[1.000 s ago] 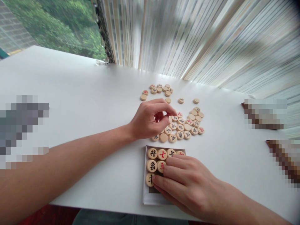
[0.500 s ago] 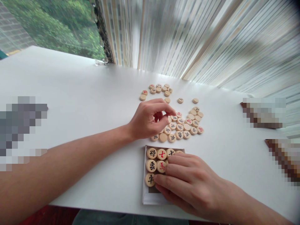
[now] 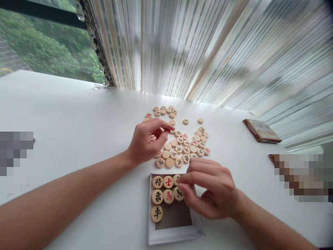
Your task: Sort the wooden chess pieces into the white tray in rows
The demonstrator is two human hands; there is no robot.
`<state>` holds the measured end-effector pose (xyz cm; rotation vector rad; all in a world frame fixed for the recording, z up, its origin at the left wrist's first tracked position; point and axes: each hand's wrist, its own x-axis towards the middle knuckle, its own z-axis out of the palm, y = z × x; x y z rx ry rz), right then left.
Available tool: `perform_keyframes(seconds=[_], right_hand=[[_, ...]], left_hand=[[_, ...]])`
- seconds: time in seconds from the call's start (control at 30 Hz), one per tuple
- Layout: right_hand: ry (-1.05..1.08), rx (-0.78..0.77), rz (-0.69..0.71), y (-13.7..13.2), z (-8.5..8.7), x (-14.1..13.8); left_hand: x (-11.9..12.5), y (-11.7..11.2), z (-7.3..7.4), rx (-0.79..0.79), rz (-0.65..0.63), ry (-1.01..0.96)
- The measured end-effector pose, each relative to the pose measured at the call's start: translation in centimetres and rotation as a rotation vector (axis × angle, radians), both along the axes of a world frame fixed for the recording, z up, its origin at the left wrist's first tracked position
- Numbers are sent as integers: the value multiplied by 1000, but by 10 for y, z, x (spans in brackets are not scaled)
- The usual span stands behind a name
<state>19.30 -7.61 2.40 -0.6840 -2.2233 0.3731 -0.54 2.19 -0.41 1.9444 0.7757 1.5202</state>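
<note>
My left hand [image 3: 145,142] is curled over the left edge of a pile of round wooden chess pieces [image 3: 186,147] on the white table [image 3: 78,121]. Its thumb and forefinger are bent together; whether a piece sits between them is hidden. My right hand [image 3: 210,189] hovers over a shallow white box [image 3: 171,236] with a brown floor. Its bunched fingertips pinch a piece in the box's top row, third from the left. In the box lie several pieces face up, among them a red-marked one [image 3: 168,181] and a black-marked one [image 3: 156,213].
A smaller cluster of pieces [image 3: 162,111] lies farther back, with two single ones beside it. A brown flat case [image 3: 261,130] rests at the right, a blurred patch [image 3: 299,177] below it and another blurred patch [image 3: 15,149] at the left. Striped curtains and a window stand behind.
My right hand has risen from lying flat across the box to a pinch at the top row, baring the brown floor. The view has shifted, and my left hand stays at the pile.
</note>
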Motion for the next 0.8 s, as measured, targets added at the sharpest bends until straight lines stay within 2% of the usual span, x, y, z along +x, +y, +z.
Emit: perform_keyframes(seconds=[0.13,0.23,0.37,0.53,0.8], right_hand=[[54,14,-357,29,-9,21],[60,-63,-526,50,-19,36],[18,-126,-564,62,-27,43],[-28,-178,-552,64,-28,34],[-113,-221,-575,75,-33,24]], left_hand=[[-7,13,0,-53,82,-27],[-11,21,0,-67,138,-37],[-11,24,-2,-3,186,35],[-8,23,-2,124,175,137],[-6,23,-3,179,162,223]])
